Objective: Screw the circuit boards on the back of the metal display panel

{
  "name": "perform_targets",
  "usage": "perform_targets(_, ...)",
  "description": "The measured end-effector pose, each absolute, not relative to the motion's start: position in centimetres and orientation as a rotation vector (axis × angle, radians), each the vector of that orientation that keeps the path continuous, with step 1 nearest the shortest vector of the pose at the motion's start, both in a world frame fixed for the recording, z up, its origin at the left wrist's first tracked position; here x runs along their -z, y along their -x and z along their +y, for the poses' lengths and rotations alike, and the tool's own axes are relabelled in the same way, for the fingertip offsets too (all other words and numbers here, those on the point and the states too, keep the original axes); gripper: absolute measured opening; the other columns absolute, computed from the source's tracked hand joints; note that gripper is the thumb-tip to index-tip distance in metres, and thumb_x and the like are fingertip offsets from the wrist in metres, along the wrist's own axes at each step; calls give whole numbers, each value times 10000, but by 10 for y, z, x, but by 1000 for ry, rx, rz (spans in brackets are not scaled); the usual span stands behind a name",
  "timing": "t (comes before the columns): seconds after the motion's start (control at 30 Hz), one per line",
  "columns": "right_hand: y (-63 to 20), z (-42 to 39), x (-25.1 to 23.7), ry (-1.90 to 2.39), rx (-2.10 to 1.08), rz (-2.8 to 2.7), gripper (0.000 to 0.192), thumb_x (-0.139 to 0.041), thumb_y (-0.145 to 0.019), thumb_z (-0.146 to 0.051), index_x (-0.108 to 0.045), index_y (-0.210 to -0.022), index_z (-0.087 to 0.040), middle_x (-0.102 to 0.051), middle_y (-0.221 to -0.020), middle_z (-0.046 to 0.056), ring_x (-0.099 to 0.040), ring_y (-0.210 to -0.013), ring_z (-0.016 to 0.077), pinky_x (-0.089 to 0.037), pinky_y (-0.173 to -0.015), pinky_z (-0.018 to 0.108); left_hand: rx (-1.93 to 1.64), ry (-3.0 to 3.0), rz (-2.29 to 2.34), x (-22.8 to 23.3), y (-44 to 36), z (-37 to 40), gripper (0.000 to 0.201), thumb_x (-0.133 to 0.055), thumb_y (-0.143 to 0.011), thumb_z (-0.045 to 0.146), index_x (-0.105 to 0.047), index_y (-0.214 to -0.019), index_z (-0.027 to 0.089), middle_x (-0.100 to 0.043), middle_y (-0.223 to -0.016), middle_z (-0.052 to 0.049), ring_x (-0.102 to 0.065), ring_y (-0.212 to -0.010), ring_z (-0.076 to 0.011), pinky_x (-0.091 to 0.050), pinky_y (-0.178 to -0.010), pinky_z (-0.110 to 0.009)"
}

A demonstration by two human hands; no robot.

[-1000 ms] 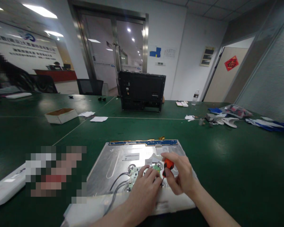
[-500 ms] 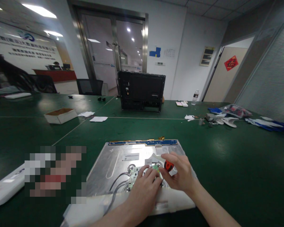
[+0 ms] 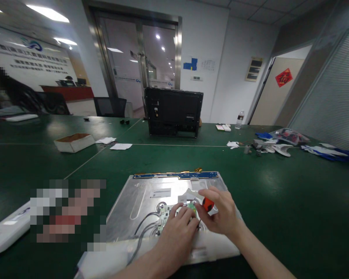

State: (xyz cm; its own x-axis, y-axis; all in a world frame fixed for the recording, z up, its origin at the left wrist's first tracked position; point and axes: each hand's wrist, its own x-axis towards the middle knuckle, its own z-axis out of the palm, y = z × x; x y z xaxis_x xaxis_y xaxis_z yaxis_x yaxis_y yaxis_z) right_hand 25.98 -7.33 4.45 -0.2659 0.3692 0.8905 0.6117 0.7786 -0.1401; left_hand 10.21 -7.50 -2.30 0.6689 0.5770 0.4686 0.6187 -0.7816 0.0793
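Note:
A flat metal display panel [image 3: 123, 219] lies in front of me, with a blue circuit strip [image 3: 163, 176] along its far edge. My left hand [image 3: 182, 228] rests palm down over a small green circuit board [image 3: 164, 213] on the panel, its fingers spread across the board. In my right hand [image 3: 222, 212] is a screwdriver [image 3: 208, 204] with a red and black handle, held between thumb and fingers. Its thin shaft slants down beside my left fingertips; where the tip meets the board is hidden. Dark cables [image 3: 142, 236] run from the board toward me.
A black monitor housing [image 3: 174, 112] stands upright across the green table [image 3: 279, 201]. An open cardboard box [image 3: 75, 143] sits at the left, a water bottle [image 3: 240, 119] at the far right. Nearer left lies a white device [image 3: 11, 228], partly blurred out.
The screwdriver handle has turned a little in my right fingers, its red and black faces showing differently. My left hand stays in place on the board.

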Motion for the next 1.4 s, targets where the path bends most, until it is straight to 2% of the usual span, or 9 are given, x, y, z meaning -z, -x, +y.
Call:
perform_targets(0.17, -262, -74, -46, 751, 241, -1913, 268, -520, -819, -205, -476, -1083, -210, -570, -657, -18, -520, -500, 126, -389, -476, 238, 752, 2806, -1006, 20, -102, -76, 167, -555, -825, 163, -597, -980, 209, -632, -1012, -41, -546, -978, -225, -295, -1007, -434)
perform_targets(0.37, -263, -76, -50, 714, 84, -1952, 399, -425, -763, -129, -458, -1157, -181, -587, -782, 35, -561, -594, 150, -430, -514, 273, 736, 2816, -1010, 16, -102, -77, 154, -555, -803, 134, -587, -938, 200, -618, -970, -39, -544, -939, -223, -289, -1006, -444)
perform_targets(0.47, -262, -75, -47, 736, 146, -1922, 391, -457, -756, -112, -464, -1141, -183, -568, -736, 16, -529, -556, 138, -403, -490, 258, 739, 2821, -1008, 16, -102, -77, 198, -559, -786, 118, -589, -963, 201, -619, -965, -38, -541, -938, -222, -289, -1004, -437)
perform_targets(0.57, -261, -73, -44, 754, 209, -1898, 335, -502, -783, -113, -460, -1104, -199, -561, -703, -5, -506, -527, 121, -387, -484, 242, 760, 2817, -1014, 17, -102, -77, 157, -542, -819, 146, -600, -952, 205, -627, -968, -42, -540, -942, -223, -293, -1000, -432)
perform_targets(0.8, -261, -73, -46, 758, 273, -1900, 241, -558, -828, -210, -468, -1052, -209, -530, -639, -35, -483, -496, 111, -355, -466, 228, 741, 2833, -1016, 18, -102, -77, 194, -560, -809, 155, -594, -994, 203, -632, -1023, -42, -537, -983, -225, -275, -1013, -432)
perform_targets(1.07, -263, -76, -49, 705, 102, -1953, 415, -435, -777, -137, -442, -1191, -162, -602, -854, 62, -558, -643, 150, -453, -562, 283, 716, 2837, -1019, 16, -102, -77, 179, -558, -782, 127, -585, -942, 203, -620, -985, -38, -542, -953, -225, -279, -1014, -446)
perform_targets(1.23, -261, -75, -47, 758, 214, -1913, 359, -509, -804, -149, -457, -1156, -192, -570, -724, 1, -528, -567, 126, -409, -498, 240, 752, 2818, -1020, 19, -102, -77, 174, -547, -806, 139, -596, -959, 205, -630, -993, -43, -545, -960, -230, -289, -1007, -443)
perform_targets(1.4, -260, -73, -46, 754, 263, -1901, 286, -565, -816, -176, -472, -1086, -195, -548, -678, -18, -499, -529, 109, -377, -481, 220, 787, 2809, -1008, 22, -102, -76, 170, -560, -810, 154, -598, -967, 208, -633, -1003, -36, -545, -966, -219, -274, -1021, -435)
